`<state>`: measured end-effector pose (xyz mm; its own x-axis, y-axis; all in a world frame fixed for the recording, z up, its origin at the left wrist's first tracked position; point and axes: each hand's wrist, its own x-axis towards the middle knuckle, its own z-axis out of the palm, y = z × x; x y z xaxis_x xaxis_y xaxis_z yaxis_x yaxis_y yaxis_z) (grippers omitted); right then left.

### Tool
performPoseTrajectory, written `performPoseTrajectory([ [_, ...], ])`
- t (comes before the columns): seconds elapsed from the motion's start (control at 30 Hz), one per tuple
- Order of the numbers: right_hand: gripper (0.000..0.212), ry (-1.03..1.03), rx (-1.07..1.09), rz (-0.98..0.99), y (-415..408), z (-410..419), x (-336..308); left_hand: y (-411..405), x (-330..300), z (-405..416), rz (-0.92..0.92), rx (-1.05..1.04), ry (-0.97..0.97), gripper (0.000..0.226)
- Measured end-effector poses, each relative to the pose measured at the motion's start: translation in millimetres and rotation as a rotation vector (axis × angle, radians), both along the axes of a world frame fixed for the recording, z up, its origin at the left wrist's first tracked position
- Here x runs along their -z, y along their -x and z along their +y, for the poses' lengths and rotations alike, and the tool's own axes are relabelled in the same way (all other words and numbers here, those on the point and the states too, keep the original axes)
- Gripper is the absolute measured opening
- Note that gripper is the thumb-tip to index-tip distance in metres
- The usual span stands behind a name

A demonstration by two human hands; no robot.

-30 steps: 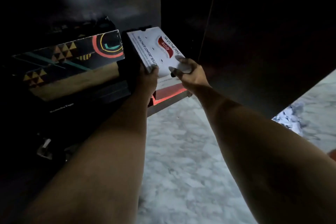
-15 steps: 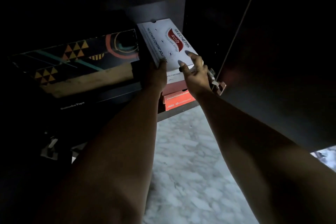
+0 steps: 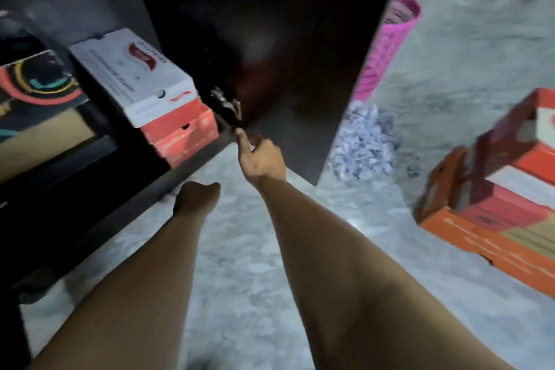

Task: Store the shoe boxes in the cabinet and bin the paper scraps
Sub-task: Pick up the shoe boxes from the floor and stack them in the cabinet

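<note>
Two bare forearms reach out over a pale marbled floor [image 3: 240, 264]; the left hand [image 3: 195, 198] hangs low by the front edge of the dark cabinet [image 3: 186, 165], its fingers curled under and out of sight, so whether it holds anything cannot be told; the right hand [image 3: 259, 156] is stretched further, one finger extended toward the metal hinge [image 3: 226, 103] at the foot of the open cabinet door [image 3: 270, 39], the other fingers loosely curled and gripping nothing. On the cabinet shelf a white shoe box [image 3: 132, 75] lies atop a red shoe box [image 3: 180, 132], both just left of the hinge; further left, a black patterned box [image 3: 36, 90] sits beside them. To the right, a stack of orange and red shoe boxes [image 3: 492, 207] rests on the floor outside the cabinet. Beyond the door's edge, a heap of white paper scraps [image 3: 363, 144] lies on the floor; just behind it stands a pink mesh bin [image 3: 387, 48].
</note>
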<state>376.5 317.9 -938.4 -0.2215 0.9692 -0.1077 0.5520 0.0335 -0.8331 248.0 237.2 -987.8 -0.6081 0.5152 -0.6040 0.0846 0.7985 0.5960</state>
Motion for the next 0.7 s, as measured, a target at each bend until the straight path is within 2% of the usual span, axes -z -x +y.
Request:
performPoseTrajectory([
  [0.1,0.055,0.015,0.047,-0.115,-98,-19,9,-95,-18,16,-0.002,0.217,0.039,0.041],
  [0.2,0.051,-0.019,0.136,-0.214,-190,-29,4,-182,-38,33,-0.027,0.416,-0.043,0.037],
  [0.33,0.055,-0.097,0.335,-0.335,-302,-46,-32,-283,-86,53,-0.094,0.590,-0.128,0.047],
  [0.43,0.054,-0.186,0.478,-0.385,-377,-53,-67,-341,-115,70,-0.071,0.727,-0.240,0.062],
  [0.53,0.055,-0.242,0.637,-0.380,-445,-57,-103,-392,-143,82,-0.024,0.784,-0.338,0.072],
  [0.7,0.055,-0.317,0.948,-0.395,-541,-49,-136,-457,-170,109,0.119,0.834,-0.456,0.064],
])
